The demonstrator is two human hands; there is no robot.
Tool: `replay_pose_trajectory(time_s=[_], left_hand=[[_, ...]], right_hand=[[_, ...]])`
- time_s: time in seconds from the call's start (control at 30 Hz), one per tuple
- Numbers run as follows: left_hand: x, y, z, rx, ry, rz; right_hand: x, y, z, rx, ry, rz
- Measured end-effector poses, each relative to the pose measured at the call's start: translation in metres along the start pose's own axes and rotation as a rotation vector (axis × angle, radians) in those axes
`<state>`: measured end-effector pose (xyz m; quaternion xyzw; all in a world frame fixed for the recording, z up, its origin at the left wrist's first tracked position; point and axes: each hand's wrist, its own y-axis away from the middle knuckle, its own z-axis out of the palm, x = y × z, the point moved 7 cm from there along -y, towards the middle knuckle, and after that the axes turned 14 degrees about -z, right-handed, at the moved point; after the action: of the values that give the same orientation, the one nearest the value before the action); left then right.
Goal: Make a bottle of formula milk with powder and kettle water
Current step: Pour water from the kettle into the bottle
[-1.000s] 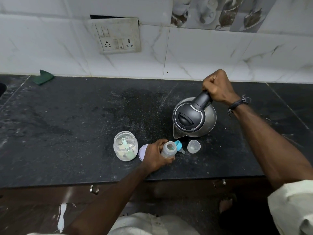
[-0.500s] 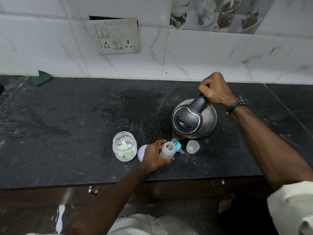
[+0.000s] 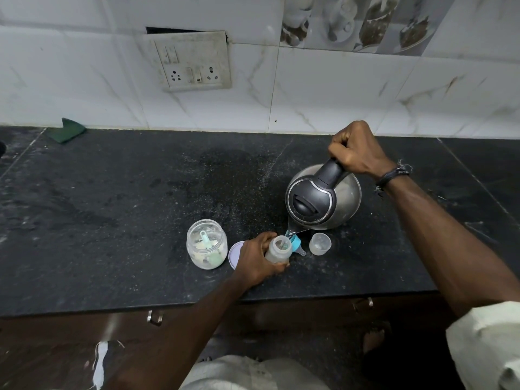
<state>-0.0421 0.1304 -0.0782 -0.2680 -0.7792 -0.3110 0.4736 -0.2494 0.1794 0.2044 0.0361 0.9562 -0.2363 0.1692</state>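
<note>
The right hand [image 3: 356, 149] grips the tilted steel kettle's [image 3: 323, 198] black handle; its spout meets the clear baby bottle [image 3: 278, 250] clasped in the left hand [image 3: 257, 261].

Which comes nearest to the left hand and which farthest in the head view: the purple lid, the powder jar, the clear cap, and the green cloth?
1. Purple lid, touching the left hand on its left.
2. Clear cap, right, past the bottle.
3. Powder jar, left; close call with the cap.
4. Green cloth, far back left.
</note>
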Motion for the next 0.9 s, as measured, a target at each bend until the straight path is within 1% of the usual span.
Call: replay_pose_trajectory(time_s=[0.9], left_hand=[[0.0069, 0.0054, -0.0022, -0.008, -0.007, 0.006]], right_hand=[[-0.0035, 0.0010, -0.0021, -0.016, 0.071, -0.061]])
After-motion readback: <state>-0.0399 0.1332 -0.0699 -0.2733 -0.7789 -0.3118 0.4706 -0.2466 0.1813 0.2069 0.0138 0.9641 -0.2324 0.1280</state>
